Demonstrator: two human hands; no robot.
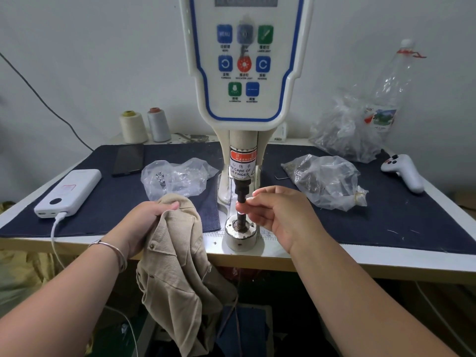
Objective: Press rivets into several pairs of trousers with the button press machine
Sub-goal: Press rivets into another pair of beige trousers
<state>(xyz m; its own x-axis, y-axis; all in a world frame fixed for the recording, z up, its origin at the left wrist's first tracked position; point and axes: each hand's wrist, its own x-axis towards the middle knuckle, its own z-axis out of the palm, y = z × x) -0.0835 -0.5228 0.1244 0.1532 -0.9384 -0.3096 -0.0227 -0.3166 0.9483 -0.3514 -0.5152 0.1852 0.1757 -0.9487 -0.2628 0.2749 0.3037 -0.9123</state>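
Observation:
The button press machine (244, 73) stands at the middle of the table, its black punch (241, 191) above a round metal die base (240, 234). My right hand (273, 215) is at the punch tip, fingertips pinched together around it; whether a rivet sits between them is hidden. My left hand (144, 217) grips a bunched part of beige trousers (177, 266), which hang over the table's front edge left of the die. A small metal rivet (152, 245) shows on the trouser fabric.
Clear plastic bags of metal parts lie left (177, 176) and right (327, 181) of the machine on a dark denim mat (386, 215). A white power bank (69, 191), a phone (128, 159), thread cones (134, 127), a white controller (404, 171) and a plastic bottle (389, 86) stand around.

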